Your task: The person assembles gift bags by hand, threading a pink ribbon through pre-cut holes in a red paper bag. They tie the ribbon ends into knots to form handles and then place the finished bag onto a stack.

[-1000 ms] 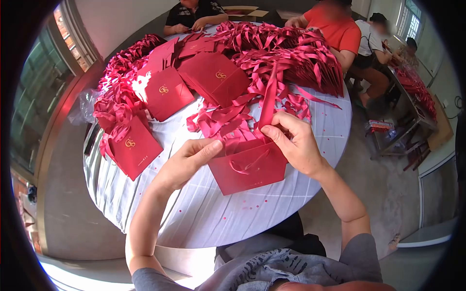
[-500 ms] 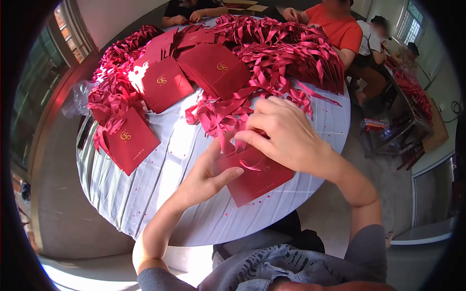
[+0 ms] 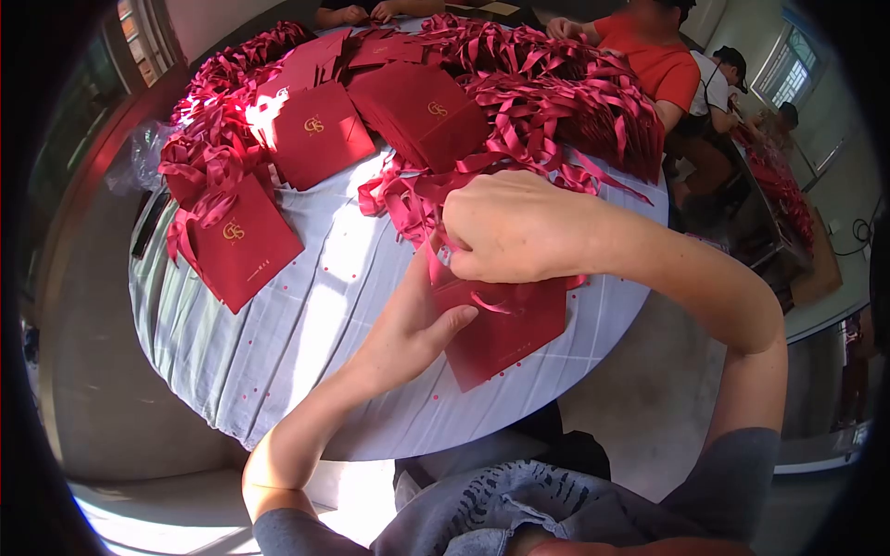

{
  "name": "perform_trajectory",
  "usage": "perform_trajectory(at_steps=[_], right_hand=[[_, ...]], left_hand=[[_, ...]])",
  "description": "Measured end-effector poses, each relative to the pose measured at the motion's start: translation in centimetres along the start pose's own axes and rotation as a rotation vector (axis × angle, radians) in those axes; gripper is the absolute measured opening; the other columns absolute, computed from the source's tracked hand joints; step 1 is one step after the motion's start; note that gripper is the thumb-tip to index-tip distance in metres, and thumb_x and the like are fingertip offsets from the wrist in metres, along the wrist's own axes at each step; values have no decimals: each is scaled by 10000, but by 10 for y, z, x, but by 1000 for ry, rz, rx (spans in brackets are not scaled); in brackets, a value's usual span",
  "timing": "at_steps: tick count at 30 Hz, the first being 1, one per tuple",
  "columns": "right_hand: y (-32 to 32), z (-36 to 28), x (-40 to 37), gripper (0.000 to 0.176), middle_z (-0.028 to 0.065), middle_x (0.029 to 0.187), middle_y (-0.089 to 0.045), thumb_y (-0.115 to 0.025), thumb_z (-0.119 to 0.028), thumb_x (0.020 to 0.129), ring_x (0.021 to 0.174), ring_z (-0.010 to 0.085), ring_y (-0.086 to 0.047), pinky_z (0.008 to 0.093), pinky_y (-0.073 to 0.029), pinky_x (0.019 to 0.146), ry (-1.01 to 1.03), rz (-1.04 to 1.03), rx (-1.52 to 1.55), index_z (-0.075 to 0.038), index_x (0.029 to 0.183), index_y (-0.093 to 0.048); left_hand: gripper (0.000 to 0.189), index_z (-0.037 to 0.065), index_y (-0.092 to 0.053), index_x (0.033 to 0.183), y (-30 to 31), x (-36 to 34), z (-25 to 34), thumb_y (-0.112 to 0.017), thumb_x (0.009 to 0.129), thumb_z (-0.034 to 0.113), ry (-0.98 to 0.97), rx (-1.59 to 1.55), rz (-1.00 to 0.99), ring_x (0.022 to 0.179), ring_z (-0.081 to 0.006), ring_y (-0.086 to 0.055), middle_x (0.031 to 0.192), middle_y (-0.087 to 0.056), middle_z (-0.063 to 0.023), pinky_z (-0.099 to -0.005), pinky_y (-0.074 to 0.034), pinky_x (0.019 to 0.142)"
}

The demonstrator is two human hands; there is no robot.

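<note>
A dark red paper gift bag (image 3: 524, 329) lies tilted near the front of the round table. My left hand (image 3: 408, 320) holds its left edge, thumb on the front face and fingers behind. Above the bag's top edge, my right hand (image 3: 524, 230) is closed in a pinch on a red ribbon (image 3: 435, 266); its fingertips are partly hidden by the hand. A short ribbon loop (image 3: 491, 304) shows on the bag's front. Loose ribbon ends (image 3: 403, 206) bunch just beyond my hands.
Stacked red bags (image 3: 422, 111) with gold lettering and ribbon-handled bags (image 3: 593, 111) cover the far side. One finished-looking bag (image 3: 246, 246) lies at left. Small red dots dot the tablecloth (image 3: 315, 361). A person in a red shirt (image 3: 649, 60) sits at far right, another person's hands (image 3: 366, 13) at the back.
My right hand has turned over, back upward, and its elbow has swung out to the right. My left hand still holds the bag, which has barely shifted.
</note>
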State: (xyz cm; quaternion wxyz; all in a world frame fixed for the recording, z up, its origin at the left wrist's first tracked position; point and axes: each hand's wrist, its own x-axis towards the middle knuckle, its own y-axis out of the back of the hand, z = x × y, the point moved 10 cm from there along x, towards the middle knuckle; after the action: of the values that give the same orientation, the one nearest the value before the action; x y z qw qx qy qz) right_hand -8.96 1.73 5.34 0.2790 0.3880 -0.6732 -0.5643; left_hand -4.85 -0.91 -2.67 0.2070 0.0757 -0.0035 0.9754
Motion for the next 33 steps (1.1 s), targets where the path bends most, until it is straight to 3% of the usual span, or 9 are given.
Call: perform_trajectory(at_steps=[4,7,10,15,18,23,25,28,33], right_hand=[[-12,22,-4,235,180,579,-546,-580,-125,768,540,280,-569,370,-460,555,-167,-75,102,77,650,-560],[-16,39,-16,127,59,777,-665,-570,6,845,652,79,-591,209,-474,594,-204,200,678,20,923,-670],[-22,33,-17,115,53,800,-661,-573,10,851,669,79,-588,207,-472,595,-97,284,965,24,909,-671],[-52,42,-1,111,52,820,-659,-583,-17,858,679,78,-599,210,-484,615,-248,216,1206,28,908,-671],[-74,39,8,123,42,809,-649,-609,-60,858,699,79,-608,219,-504,602,-223,89,1083,18,933,-669],[-73,39,3,101,-4,746,-629,-624,-33,834,689,40,-579,190,-473,542,-268,104,1323,-6,909,-687],[-60,15,3,92,-7,768,-638,-631,-30,829,698,29,-573,180,-463,537,15,28,1234,-10,895,-692],[-64,15,4,94,9,792,-657,-634,-2,820,713,41,-580,192,-470,590,92,46,1230,-6,893,-693],[-55,12,0,103,31,817,-672,-624,22,823,742,64,-592,205,-482,653,234,134,1259,-2,897,-691]], left_hand=[[690,51,-161,1438,0,-4,-14,-591,901,98,144,-86,23,1205,-156,-450,1316,-461,-95,-320,-378,1001],[649,41,-218,1414,-1,-1,-18,-603,894,98,118,-117,-6,1166,-147,-479,1268,-502,-89,-315,-382,990],[618,34,-256,1390,-8,-1,-16,-613,888,97,158,-174,-76,1137,-137,-496,1239,-519,-83,-308,-397,971],[574,-20,-258,1363,-23,-10,-29,-568,882,22,288,-183,-177,1167,-163,-456,1243,-487,-119,-326,-350,1000],[549,9,-327,1334,-21,-12,-47,-627,881,95,287,-23,-167,953,-93,-546,1043,-587,-36,-262,-430,872],[496,-15,-394,1299,-26,-12,-46,-630,880,108,392,-166,-219,943,-88,-558,1059,-599,-52,-250,-444,852],[469,-21,-428,1279,-35,-13,-47,-634,877,106,421,-221,-283,956,-94,-566,1075,-604,-62,-249,-452,852],[572,-47,-300,1363,-45,-20,-59,-587,883,74,544,-448,-280,1048,-158,-548,1163,-556,-139,-295,-436,900],[414,-33,-441,1265,-46,-20,-71,-580,885,55,579,-517,-289,977,-137,-592,1055,-622,-97,-272,-460,883]])
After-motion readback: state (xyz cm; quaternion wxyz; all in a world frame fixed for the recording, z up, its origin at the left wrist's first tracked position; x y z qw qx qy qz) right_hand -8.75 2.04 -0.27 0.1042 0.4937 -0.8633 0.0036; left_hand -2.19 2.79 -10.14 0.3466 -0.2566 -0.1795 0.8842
